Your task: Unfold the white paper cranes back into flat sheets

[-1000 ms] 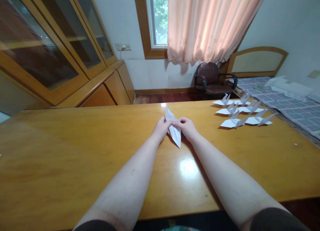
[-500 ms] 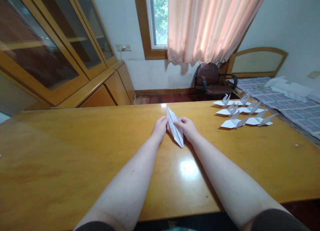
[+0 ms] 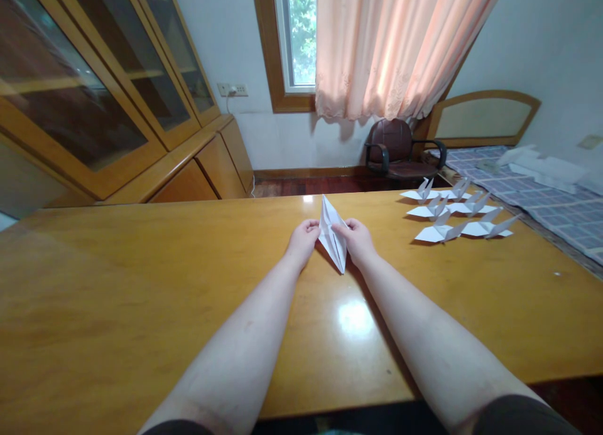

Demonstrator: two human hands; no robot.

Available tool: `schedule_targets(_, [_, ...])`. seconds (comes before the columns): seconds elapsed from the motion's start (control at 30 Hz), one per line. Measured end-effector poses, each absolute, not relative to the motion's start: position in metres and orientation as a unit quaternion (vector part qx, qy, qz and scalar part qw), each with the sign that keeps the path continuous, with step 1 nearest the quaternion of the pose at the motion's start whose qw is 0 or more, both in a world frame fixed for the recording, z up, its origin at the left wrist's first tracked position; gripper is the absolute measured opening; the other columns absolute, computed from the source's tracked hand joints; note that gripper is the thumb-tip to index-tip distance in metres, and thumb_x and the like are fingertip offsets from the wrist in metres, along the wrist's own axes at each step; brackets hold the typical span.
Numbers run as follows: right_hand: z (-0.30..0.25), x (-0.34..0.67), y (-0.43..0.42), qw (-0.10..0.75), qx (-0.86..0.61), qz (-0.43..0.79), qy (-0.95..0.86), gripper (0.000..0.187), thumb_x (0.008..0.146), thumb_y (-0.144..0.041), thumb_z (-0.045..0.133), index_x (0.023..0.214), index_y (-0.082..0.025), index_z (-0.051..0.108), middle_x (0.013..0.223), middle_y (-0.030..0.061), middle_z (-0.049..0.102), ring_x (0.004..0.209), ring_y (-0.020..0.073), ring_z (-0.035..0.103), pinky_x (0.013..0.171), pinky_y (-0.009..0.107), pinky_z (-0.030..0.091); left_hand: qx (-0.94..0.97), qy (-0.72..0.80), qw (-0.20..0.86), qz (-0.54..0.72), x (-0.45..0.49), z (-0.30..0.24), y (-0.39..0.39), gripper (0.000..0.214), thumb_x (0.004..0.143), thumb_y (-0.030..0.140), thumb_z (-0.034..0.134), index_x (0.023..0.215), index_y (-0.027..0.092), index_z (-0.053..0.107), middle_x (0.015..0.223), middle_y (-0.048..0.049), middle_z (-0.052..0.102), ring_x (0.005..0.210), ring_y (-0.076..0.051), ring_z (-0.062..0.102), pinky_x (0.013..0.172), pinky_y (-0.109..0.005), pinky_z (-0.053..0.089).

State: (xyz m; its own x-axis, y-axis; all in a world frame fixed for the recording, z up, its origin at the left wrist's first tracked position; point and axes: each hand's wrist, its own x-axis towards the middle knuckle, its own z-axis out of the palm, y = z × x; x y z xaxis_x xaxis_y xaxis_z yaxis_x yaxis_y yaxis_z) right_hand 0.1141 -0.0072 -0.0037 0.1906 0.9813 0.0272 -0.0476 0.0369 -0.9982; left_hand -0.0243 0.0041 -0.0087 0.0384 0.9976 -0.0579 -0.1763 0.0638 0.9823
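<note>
A white sheet of paper folded into a long diamond, the folded paper [image 3: 333, 245], is held between my two hands just above the table. My left hand [image 3: 304, 239] pinches its left edge near the middle. On the other side, my right hand [image 3: 358, 239] grips the right edge, its thumb lying on top of the paper and the fingers partly hidden beneath. A dark slit runs down the lower half, and the lower tip points toward me. Several white paper cranes [image 3: 439, 229] stand in rows at the table's far right.
The wooden table [image 3: 141, 309] spans the view. Behind it are a brown armchair [image 3: 393, 147], a pink curtain [image 3: 377, 52] and a glass-fronted cabinet [image 3: 155, 171]. A bed [image 3: 527, 184] with a checked cover stands to the right. A tiny white scrap [image 3: 557, 273] lies near the table's right edge.
The folded paper has turned slightly, its far tip shifting right and away from me and sitting more upright. Both hands keep hold of it, with small shifts of the fingers.
</note>
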Motion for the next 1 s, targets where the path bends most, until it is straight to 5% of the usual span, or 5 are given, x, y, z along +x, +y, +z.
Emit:
schedule_targets(0.27, [-0.0052,0.1125,-0.0055,0.54,-0.507,0.515,-0.431,0.032,0.055,-0.041,0.075,0.07,-0.018,0.059,0.066,-0.0001,0.064,0.06,0.0157,0.057,0.059,0.027,0.042,0.472,0.436,0.574,0.508,-0.0233,-0.0063,0.001,0.029,0.061,0.025,0.073,0.085,0.014,0.061,0.078,-0.0058,0.069,0.072,-0.017,0.064,0.077,-0.033,0.048])
schedule_targets(0.57, [-0.0068,0.1142,-0.0044,0.528,-0.461,0.56,-0.441,0.035,0.053,-0.036,0.077,0.081,-0.017,0.065,0.078,0.0044,0.071,0.068,0.0199,0.063,0.065,0.031,0.047,0.458,0.458,0.514,0.563,-0.0259,-0.0114,0.0047,0.028,0.067,0.026,0.067,0.083,0.019,0.045,0.063,0.0057,0.058,0.057,-0.01,0.055,0.06,-0.022,0.041])
schedule_targets(0.77, [-0.0039,0.1125,-0.0051,0.55,-0.486,0.524,-0.432,0.034,0.053,-0.031,0.076,0.08,-0.016,0.062,0.076,0.0038,0.069,0.067,0.0187,0.062,0.066,0.031,0.048,0.478,0.443,0.515,0.557,-0.0261,-0.0078,0.0025,0.025,0.068,0.024,0.065,0.086,0.018,0.049,0.067,0.0029,0.06,0.061,-0.011,0.057,0.062,-0.023,0.042])
schedule_targets(1.0, [-0.0043,0.113,-0.0046,0.597,-0.481,0.447,-0.462,0.06,0.057,-0.029,0.072,0.114,-0.02,0.057,0.093,0.0053,0.069,0.08,0.0192,0.064,0.073,0.033,0.049,0.488,0.454,0.498,0.555,-0.0248,-0.0077,0.004,0.019,0.065,0.018,0.065,0.08,0.017,0.052,0.07,0.0024,0.058,0.067,-0.011,0.057,0.07,-0.025,0.045])
